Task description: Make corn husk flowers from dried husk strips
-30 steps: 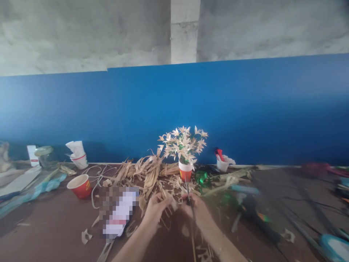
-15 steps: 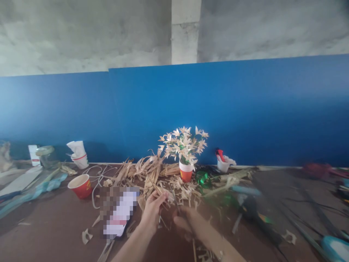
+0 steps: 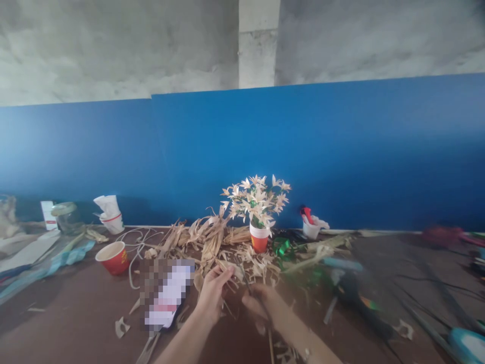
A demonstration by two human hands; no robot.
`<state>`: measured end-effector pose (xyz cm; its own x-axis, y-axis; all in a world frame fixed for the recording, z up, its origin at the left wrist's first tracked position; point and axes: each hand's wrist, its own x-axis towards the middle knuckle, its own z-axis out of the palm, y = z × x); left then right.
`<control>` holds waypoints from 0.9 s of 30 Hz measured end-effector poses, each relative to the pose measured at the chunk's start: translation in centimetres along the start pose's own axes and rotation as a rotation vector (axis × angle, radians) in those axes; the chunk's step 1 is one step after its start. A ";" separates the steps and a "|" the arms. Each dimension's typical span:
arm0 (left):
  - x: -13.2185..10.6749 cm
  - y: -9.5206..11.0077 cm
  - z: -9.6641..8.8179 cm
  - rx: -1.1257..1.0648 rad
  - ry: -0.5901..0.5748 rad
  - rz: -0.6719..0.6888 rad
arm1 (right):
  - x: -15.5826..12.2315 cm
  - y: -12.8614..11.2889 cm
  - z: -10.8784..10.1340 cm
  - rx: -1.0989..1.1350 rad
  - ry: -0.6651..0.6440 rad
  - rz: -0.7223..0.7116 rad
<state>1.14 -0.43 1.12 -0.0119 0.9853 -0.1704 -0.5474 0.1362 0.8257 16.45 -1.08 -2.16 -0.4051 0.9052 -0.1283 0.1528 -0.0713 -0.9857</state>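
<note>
My left hand (image 3: 212, 290) pinches a pale piece of dried corn husk (image 3: 238, 272) between thumb and fingers. Close by on its right, my right hand (image 3: 260, 303) is closed around a slim dark tool that looks like scissors (image 3: 245, 281); its tip is at the husk, and its handle end is partly hidden and blurred. Beyond the hands, a bunch of pale husk flowers (image 3: 257, 199) with green stems stands in a red and white paper cup (image 3: 259, 238). Dried husks (image 3: 212, 237) and small cut scraps (image 3: 261, 264) lie around it.
A phone (image 3: 168, 298) and a red paper cup (image 3: 113, 259) lie to the left, with a white cord (image 3: 138, 247) behind. Green ribbon (image 3: 281, 246) and a small white cup (image 3: 310, 230) stand right of the flowers. A blurred dark tool (image 3: 352, 298) lies farther right. A blue partition (image 3: 242, 146) closes the back.
My right hand has shifted slightly upward, and the tool's tip is against the husk more to the right. My left hand keeps its pinch, the husk turned a little.
</note>
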 end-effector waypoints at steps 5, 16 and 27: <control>0.0 0.6 0.0 0.032 -0.018 -0.016 | -1.0 -2.0 0.0 -0.014 0.038 0.027; 0.6 0.9 -0.9 0.003 -0.022 -0.025 | -0.6 -1.2 -0.1 0.026 0.013 0.045; 0.7 0.9 -1.0 0.046 -0.029 -0.027 | -0.3 -0.2 -0.4 0.024 0.005 0.051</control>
<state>-0.19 0.27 1.27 0.0273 0.9836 -0.1781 -0.5084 0.1671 0.8448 16.84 -1.16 -1.87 -0.3929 0.9022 -0.1782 0.1518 -0.1275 -0.9802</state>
